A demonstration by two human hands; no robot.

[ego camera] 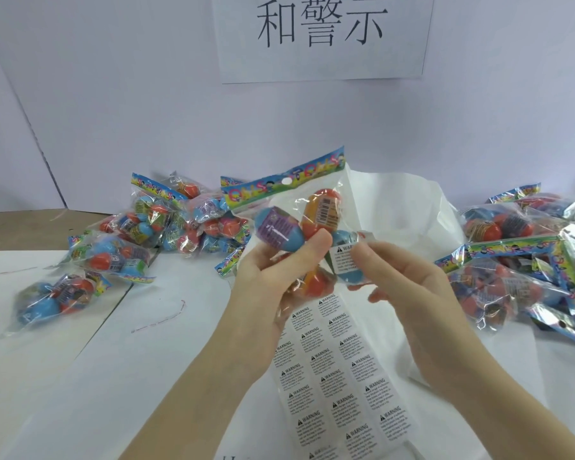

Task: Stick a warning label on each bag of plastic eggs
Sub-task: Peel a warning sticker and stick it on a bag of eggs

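My left hand [273, 277] grips a clear bag of plastic eggs [299, 210] with a colourful header card, held upright above the table. A white warning label [344, 258] lies on the bag's lower right, over a blue egg. My right hand [395, 273] touches the label's right side with thumb and fingertips. Below the hands a sheet of warning labels [342, 386] lies on the table.
Bags of eggs are piled at the back left [180, 220] and scattered at the left [57, 300]. Another heap of bags [528, 257] fills the right side. A white plastic sheet [395, 207] lies behind the hands. A paper sign [322, 34] hangs on the wall.
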